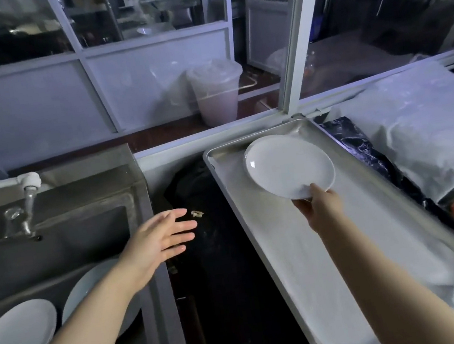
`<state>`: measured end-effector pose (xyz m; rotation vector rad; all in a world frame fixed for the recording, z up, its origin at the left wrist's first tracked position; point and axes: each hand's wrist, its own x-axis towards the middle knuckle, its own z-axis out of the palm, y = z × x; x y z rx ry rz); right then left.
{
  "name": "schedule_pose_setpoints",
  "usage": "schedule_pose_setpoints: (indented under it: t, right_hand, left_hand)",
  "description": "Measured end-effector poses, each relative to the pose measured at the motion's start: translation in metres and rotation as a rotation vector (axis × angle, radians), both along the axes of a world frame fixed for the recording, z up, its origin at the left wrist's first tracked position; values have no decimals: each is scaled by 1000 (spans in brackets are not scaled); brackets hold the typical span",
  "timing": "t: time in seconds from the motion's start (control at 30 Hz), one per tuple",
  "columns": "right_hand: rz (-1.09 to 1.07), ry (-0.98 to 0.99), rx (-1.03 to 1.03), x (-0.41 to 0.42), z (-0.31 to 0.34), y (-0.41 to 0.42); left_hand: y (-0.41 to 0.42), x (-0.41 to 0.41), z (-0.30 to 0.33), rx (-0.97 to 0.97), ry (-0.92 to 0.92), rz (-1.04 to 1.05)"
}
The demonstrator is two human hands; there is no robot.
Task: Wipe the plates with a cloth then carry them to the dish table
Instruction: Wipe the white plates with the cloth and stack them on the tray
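Over a long metal tray on the right of the scene, a person's right hand holds a white plate by its near rim, thumb on top and fingers curled beneath. The plate is tilted and sits above the tray's far end; whether its far edge touches the tray cannot be told. The left hand hangs in the air above the dark gap between the tray and a steel sink on the left, fingers straight and spread, holding nothing, well apart from the right hand. Two more white plates lie at the near left in the sink area, one partly hidden under the left forearm. A tap stands at the far side of the sink. To the right of the tray lies crinkled white plastic sheeting beside a dark wrapped bundle. Beyond a glass partition at the far side stands a pale bucket lined with clear plastic.
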<state>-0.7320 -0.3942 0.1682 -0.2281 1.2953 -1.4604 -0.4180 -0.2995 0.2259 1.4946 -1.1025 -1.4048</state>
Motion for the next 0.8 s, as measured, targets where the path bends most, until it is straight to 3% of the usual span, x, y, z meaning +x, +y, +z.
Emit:
schedule_pose_setpoints:
  t: [0.33,0.8]
  right_hand:
    - [6,34,97,-9,-8,-67]
    - [14,26,166,-1,-11,-86]
  left_hand:
    - [-5,17,-5,53,55,106]
    - [-2,23,-19,106,85,131]
